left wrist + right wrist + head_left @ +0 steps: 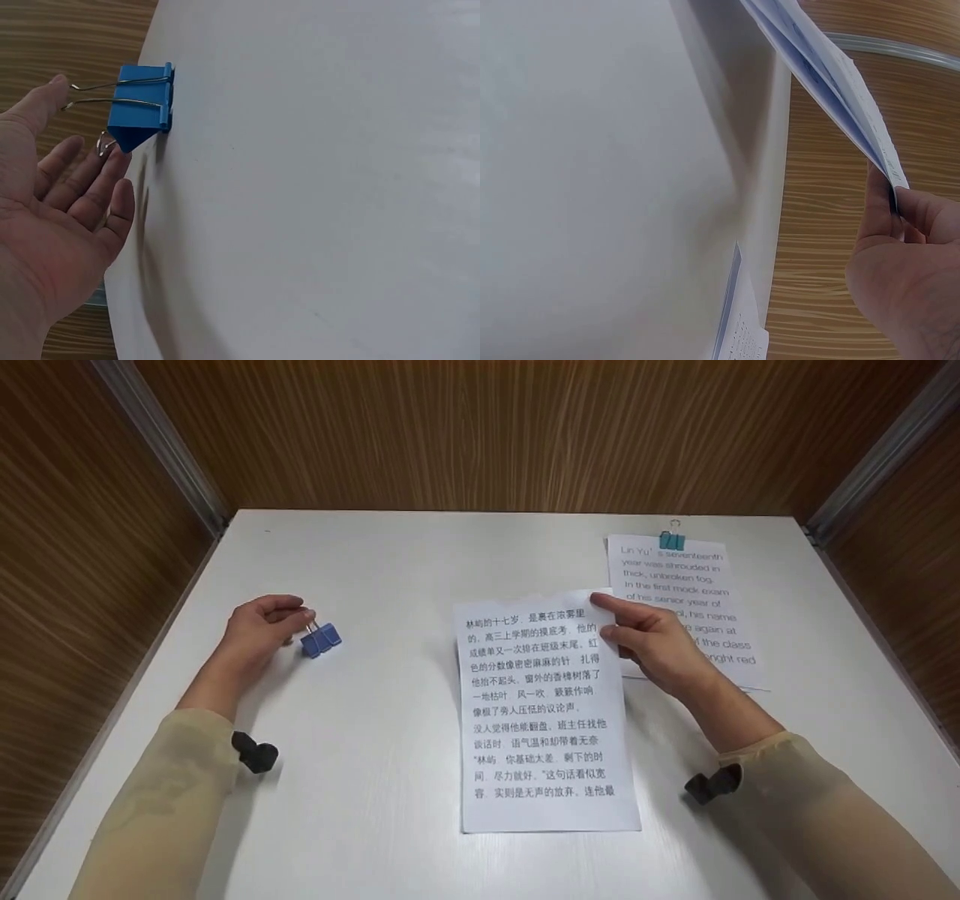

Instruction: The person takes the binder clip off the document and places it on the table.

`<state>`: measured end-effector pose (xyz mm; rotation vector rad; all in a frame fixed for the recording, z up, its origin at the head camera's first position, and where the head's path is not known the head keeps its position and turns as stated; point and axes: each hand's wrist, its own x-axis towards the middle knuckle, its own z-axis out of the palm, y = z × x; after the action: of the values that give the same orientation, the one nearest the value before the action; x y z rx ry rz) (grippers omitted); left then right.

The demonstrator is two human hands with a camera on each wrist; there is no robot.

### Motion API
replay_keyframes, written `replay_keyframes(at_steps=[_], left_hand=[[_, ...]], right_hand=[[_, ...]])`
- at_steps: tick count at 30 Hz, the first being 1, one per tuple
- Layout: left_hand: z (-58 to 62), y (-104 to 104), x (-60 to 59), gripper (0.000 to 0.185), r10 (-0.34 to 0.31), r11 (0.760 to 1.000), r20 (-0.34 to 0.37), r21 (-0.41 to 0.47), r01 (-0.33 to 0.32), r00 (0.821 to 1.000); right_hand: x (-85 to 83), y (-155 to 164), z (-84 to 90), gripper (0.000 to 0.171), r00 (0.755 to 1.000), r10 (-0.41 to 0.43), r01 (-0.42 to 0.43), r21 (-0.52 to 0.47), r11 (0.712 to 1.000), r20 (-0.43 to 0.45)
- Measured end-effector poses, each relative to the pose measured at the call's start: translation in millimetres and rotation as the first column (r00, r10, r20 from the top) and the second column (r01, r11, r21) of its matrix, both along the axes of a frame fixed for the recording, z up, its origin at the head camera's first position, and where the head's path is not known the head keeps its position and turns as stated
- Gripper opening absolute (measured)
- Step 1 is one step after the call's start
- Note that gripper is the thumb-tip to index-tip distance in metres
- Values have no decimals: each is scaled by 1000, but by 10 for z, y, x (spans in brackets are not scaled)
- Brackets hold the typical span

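A blue binder clip [321, 640] is at the left of the table, its wire handles toward my left hand [262, 628]. Thumb and fingertips of that hand pinch the handles, as the left wrist view shows with the clip's blue body [141, 96] beyond them. On the right, my right hand [652, 645] grips the upper right edge of a small stack of paper sheets [540, 720] printed with Chinese text. Seen from the right wrist, the sheets [829, 82] are raised off the table and slightly fanned, between thumb and fingers.
Another paper stack [675, 570] with English text lies at the back right, partly behind my right hand. A teal binder clip [672, 541] sits on its top edge. Wood-grain panels [480, 435] enclose the white table [360, 772] at the back and sides.
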<state>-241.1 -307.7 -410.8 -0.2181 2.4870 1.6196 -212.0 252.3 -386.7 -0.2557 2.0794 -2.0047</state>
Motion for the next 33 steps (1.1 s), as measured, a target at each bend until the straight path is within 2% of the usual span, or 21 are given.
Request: replay_keyframes(at_steps=[6, 13, 17, 20, 23, 26, 30, 33], left_hand=[[27, 68, 87, 72, 15, 1000, -2, -26, -15, 1000], [68, 83, 202, 76, 2, 998, -30, -61, -4, 1000], [119, 109, 273, 75, -3, 994, -73, -107, -5, 997], [197, 198, 330, 75, -9, 985, -140, -172, -16, 990], [306, 372, 394, 74, -22, 970, -222, -241, -33, 975], [396, 632, 470, 71, -71, 951, -305, -309, -28, 950], [450, 1068, 610, 68, -201, 901, -364, -434, 25, 909], [386, 1407, 751, 68, -296, 858, -378, -509, 70, 877]], right_hand=[[36, 33, -24, 53, 1000, 13, -14, -17, 1000, -15], [78, 59, -47, 53, 999, 30, -31, -33, 999, -28], [89, 61, -52, 53, 999, 31, -33, -43, 999, -30], [87, 59, -52, 52, 999, 26, -27, -34, 999, -30], [68, 47, -47, 52, 999, 19, -20, -16, 1000, -30], [35, 24, -45, 52, 999, 15, -15, 0, 1000, -36], [-29, -10, -66, 51, 998, 13, -14, -3, 1000, -60], [-67, -29, -129, 52, 996, 16, -16, -5, 1000, -83]])
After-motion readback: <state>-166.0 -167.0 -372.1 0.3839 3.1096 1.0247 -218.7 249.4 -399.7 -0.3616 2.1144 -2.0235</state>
